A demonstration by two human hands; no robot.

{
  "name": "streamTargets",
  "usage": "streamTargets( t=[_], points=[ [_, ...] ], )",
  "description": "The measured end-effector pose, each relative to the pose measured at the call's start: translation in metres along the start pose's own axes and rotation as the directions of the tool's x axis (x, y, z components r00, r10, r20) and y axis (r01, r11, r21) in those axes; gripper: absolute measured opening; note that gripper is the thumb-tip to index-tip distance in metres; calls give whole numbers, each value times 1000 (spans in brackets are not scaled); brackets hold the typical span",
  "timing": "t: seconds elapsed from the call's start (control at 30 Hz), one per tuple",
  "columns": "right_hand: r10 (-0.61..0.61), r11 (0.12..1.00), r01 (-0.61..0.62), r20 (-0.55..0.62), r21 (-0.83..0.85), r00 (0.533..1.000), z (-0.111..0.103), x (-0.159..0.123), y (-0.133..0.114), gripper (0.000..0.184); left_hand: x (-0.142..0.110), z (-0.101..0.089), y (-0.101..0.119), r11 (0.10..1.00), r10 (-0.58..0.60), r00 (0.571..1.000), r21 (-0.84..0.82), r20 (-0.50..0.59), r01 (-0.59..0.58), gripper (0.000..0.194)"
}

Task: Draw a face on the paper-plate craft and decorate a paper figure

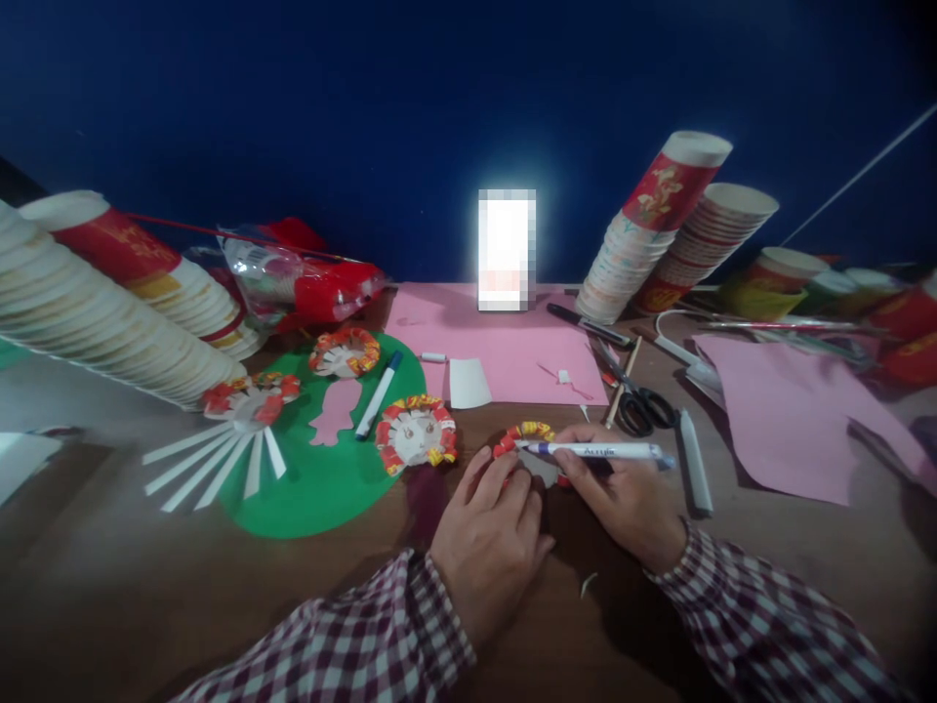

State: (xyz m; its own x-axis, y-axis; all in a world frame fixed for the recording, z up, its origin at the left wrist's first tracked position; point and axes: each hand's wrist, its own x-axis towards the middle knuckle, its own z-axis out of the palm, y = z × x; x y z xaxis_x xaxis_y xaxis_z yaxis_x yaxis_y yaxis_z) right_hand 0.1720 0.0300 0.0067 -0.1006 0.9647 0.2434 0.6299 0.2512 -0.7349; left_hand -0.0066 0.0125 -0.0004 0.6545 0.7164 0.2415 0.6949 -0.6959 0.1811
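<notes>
My right hand pinches the marker near its tip, seemingly for control; my left hand touches the ring at left, perhaps for steadiness, grip unclear

Lower centre of the frame: left hand against a paper ring; to its right, right hand around a marker, tip at the ring. Left of centre: round card beneath a cut-out, a pen and a rear ring; ring with strips over its left edge, front ring over its right. Upper left: stacked cups, with a plastic bag to their right. Centre: large sheet, beyond the hands. Right of centre: scissors, before cup stacks. Far right: loose sheet.
</notes>
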Motion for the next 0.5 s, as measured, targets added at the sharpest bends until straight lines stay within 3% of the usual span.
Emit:
streamTargets(
  t=[0.5],
  points=[
    [-11, 1000, 11, 15, 16, 1000, 0, 0, 1, 14, 1, -1, 1, 1000, 8, 999, 15, -32, -8, 34]
  ],
)
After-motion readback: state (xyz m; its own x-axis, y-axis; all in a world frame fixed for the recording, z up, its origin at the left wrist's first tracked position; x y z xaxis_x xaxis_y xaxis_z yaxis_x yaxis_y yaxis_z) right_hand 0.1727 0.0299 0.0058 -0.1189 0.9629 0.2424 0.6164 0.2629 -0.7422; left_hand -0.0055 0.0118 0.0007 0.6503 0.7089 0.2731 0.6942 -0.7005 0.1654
